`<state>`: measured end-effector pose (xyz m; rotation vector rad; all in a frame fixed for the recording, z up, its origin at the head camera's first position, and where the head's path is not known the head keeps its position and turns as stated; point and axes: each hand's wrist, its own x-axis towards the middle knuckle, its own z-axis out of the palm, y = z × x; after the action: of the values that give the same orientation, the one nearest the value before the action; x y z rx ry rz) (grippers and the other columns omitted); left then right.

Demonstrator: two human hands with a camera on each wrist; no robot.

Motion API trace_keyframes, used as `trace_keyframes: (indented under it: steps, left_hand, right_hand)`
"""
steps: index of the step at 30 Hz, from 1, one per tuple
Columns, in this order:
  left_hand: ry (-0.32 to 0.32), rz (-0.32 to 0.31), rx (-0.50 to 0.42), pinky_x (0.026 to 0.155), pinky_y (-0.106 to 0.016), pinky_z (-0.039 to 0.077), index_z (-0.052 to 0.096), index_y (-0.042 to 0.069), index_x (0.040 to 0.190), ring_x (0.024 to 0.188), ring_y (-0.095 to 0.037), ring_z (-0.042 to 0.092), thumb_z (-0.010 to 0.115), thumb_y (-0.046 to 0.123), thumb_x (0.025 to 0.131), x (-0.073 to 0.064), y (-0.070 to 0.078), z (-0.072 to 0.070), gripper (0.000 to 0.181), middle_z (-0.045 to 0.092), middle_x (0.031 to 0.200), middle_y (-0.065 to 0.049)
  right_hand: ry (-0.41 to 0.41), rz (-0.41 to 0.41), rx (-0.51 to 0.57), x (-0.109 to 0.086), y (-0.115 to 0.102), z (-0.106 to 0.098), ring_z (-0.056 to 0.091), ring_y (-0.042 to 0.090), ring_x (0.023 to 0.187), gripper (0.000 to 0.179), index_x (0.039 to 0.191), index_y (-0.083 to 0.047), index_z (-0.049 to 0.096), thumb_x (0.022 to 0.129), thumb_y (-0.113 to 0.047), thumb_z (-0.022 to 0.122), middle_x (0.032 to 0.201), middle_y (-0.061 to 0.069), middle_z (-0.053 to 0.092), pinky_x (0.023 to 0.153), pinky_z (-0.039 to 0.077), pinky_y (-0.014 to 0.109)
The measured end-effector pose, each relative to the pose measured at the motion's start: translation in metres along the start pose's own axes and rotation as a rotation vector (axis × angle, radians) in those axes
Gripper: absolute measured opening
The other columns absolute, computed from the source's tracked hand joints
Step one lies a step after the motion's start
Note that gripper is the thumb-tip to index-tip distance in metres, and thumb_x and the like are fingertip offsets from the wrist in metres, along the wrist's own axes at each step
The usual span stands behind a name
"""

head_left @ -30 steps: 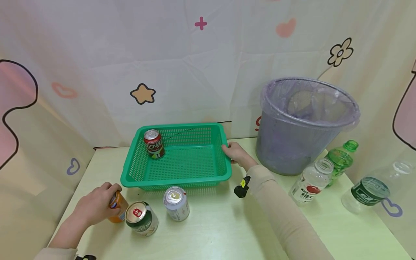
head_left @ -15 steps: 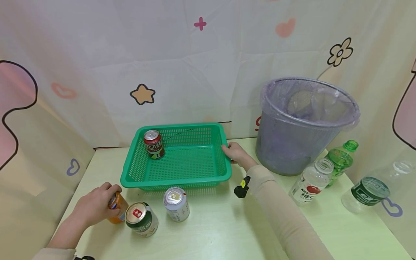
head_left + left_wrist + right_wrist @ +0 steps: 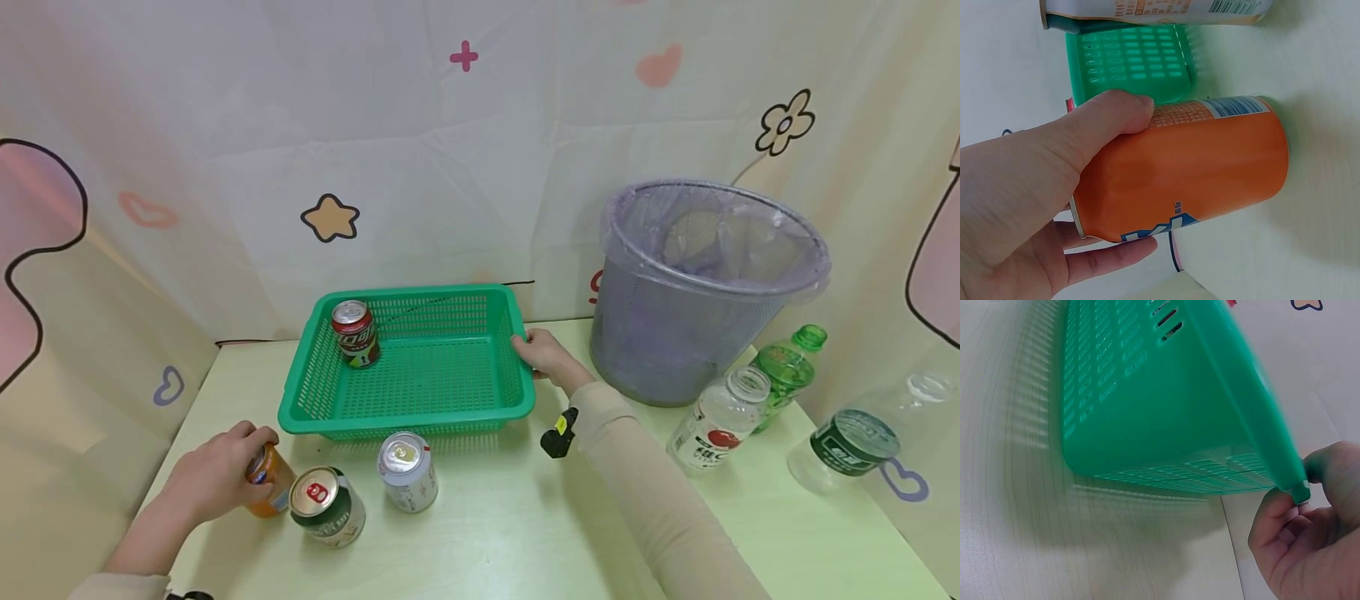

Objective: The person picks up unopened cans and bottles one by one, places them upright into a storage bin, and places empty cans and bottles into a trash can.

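At the left of the table, my left hand (image 3: pixel 221 475) grips an orange soda can (image 3: pixel 271 483) around its upper part. In the left wrist view the orange can (image 3: pixel 1191 165) has the thumb on one side and fingers on the other. My right hand (image 3: pixel 549 357) pinches the right rim of a green plastic basket (image 3: pixel 420 417); the right wrist view shows thumb and curled fingers on the rim (image 3: pixel 1297 487). A red can (image 3: pixel 356 333) stands inside the basket's left end. A green-and-cream can (image 3: pixel 330 510) stands beside the orange one, and a white can (image 3: pixel 408 475) is before the basket.
A mesh bin (image 3: pixel 660 333) lined with a purple bag stands at the back right. Near it are a clear labelled bottle (image 3: pixel 716 425), a green bottle (image 3: pixel 787 362) and a larger clear bottle (image 3: pixel 855 442). A patterned curtain (image 3: pixel 450 167) hangs behind the table.
My left hand and the orange can have shifted very slightly to the left. The right hand, basket and other cans look unmoved.
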<state>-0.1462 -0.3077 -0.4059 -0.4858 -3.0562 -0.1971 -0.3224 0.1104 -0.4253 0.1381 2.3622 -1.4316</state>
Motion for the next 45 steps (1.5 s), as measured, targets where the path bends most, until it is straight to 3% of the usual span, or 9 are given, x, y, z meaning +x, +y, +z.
trace_keyframes:
  steps: [10, 21, 37, 45]
  left_hand:
    - [0.025, 0.036, 0.016, 0.047, -0.025, 0.038, 0.059, 0.016, 0.099, 0.064, -0.009, 0.048, 0.081, 0.026, 0.059, -0.001, -0.005, -0.007, 0.046, 0.051, 0.083, 0.004]
    - [0.024, 0.081, 0.014, 0.050, -0.023, 0.040, 0.059, 0.012, 0.100, 0.063, -0.008, 0.048, 0.081, 0.021, 0.059, 0.000, -0.009, -0.025, 0.047, 0.052, 0.082, 0.002]
    - [-0.033, 0.051, -0.002, 0.047, -0.024, 0.041, 0.058, 0.013, 0.101, 0.066, -0.010, 0.050, 0.081, 0.021, 0.062, 0.000, -0.009, -0.052, 0.046, 0.052, 0.086, 0.000]
    - [-0.056, 0.054, 0.022, 0.048, -0.026, 0.042, 0.058, 0.012, 0.101, 0.067, -0.011, 0.051, 0.080, 0.021, 0.063, 0.007, -0.009, -0.068, 0.045, 0.053, 0.087, -0.002]
  right_hand:
    - [0.002, 0.005, 0.002, 0.002, 0.000, 0.001, 0.052, 0.013, 0.069, 0.034, 0.114, -0.002, 0.049, 0.098, -0.030, 0.039, 0.095, 0.008, 0.052, 0.056, 0.046, 0.023]
    - [-0.009, 0.000, 0.008, -0.001, -0.001, 0.000, 0.052, 0.013, 0.071, 0.037, 0.122, -0.001, 0.046, 0.099, -0.030, 0.038, 0.098, 0.009, 0.052, 0.059, 0.046, 0.024]
    - [-0.009, 0.000, -0.005, -0.001, -0.003, 0.000, 0.050, 0.013, 0.070, 0.037, 0.121, -0.001, 0.046, 0.099, -0.030, 0.038, 0.096, 0.009, 0.051, 0.059, 0.045, 0.025]
    - [-0.009, -0.003, 0.002, -0.003, -0.003, 0.000, 0.051, 0.012, 0.068, 0.035, 0.119, -0.002, 0.047, 0.099, -0.030, 0.038, 0.095, 0.008, 0.051, 0.057, 0.045, 0.024]
